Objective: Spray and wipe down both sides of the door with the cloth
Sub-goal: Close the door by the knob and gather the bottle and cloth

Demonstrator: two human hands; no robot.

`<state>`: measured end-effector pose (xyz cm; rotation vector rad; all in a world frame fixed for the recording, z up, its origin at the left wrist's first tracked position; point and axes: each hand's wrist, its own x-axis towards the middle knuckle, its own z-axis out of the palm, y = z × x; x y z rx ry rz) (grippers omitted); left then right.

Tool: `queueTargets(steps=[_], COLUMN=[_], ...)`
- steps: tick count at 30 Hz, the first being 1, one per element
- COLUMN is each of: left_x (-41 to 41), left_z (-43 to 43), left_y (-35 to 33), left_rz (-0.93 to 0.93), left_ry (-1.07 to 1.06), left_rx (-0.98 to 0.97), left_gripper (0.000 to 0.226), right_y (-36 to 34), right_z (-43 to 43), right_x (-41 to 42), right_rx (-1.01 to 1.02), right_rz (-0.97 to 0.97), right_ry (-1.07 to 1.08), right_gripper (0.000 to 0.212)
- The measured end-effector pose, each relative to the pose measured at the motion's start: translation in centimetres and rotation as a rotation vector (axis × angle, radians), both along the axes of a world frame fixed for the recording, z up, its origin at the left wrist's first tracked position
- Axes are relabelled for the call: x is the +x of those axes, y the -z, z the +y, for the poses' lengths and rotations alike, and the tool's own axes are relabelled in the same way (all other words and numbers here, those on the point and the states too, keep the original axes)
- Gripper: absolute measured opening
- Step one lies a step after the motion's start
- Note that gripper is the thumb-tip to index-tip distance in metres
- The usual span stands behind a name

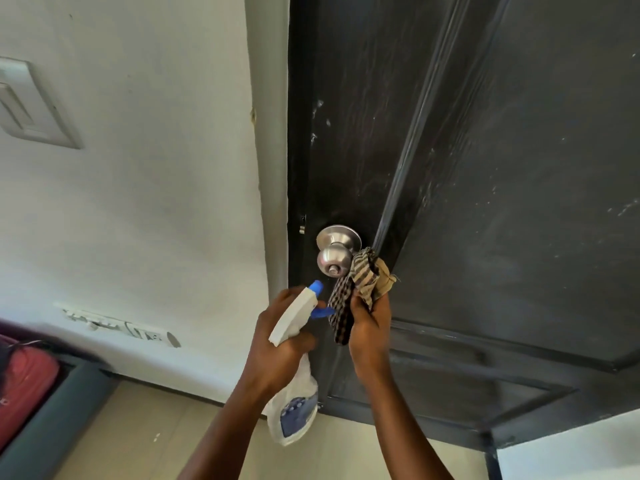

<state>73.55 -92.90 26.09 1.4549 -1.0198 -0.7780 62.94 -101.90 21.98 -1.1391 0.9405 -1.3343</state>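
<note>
A dark wooden door (pixel 485 168) with raised panel mouldings fills the right side, streaked with dust and pale marks. A steel round knob (pixel 335 255) sticks out near its left edge. My left hand (pixel 277 344) grips the neck of a white spray bottle (pixel 294 403) with a blue nozzle, which points toward the door just below the knob. My right hand (pixel 369 327) holds a bunched checked cloth (pixel 360 282) that touches the right side of the knob.
A white wall (pixel 156 202) with a grey door frame (pixel 273 168) lies to the left. A switch plate (pixel 31 102) and a socket strip (pixel 117 327) are mounted on it. Something red (pixel 24 382) sits at the lower left on a grey ledge.
</note>
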Motion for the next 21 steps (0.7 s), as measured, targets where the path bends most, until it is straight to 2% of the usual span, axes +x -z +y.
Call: queueTargets(steps=[4,5,7,9,12,13,17,20,21], left_x=[0.1,0.2,0.3,0.4,-0.6,-0.7,0.1,0.9,0.9], left_z=[-1.3,-1.4,-1.1,-0.5,-0.3,-0.3,-0.7,-0.8,-0.7], left_y=[-0.9,-0.8,-0.8,-0.6,-0.8,-0.9,-0.4,0.4,0.5], left_rz=[0.060,0.071,0.089,0.161,0.338,0.392,0.408,0.239,0.175], left_ry=[0.193,0.208,0.240,0.326,0.260,0.243,0.072,0.032,0.018], left_rx=[-0.063,-0.043,-0.014,-0.005,0.073,0.091,0.042,-0.028,-0.050], left_gripper=[0.087,0.090,0.085,0.064,0.006,0.022,0.024,0.072,0.078], right_y=[1.5,1.6,2.0,2.8,3.2,3.2,3.2,3.0,3.1], right_z=[-0.7,-0.8,-1.3,-1.1,0.1,0.6,1.2,1.2,1.3], right_x=[-1.1,-1.4,-1.8,-1.9,-1.2,-0.8,0.2,0.5,0.7], right_rx=[0.160,0.199,0.305,0.390,0.599,0.626,0.497,0.515,0.525], right_rz=[-0.188,-0.243,-0.285,-0.316,-0.485,-0.512,-0.402,-0.324,-0.299], right_ry=[-0.098,-0.109,-0.139,-0.210,-0.358,-0.383,-0.541,-0.615,-0.609], right_gripper=[0.035,0.046,0.090,0.101,0.089,0.079,0.058,0.048,0.045])
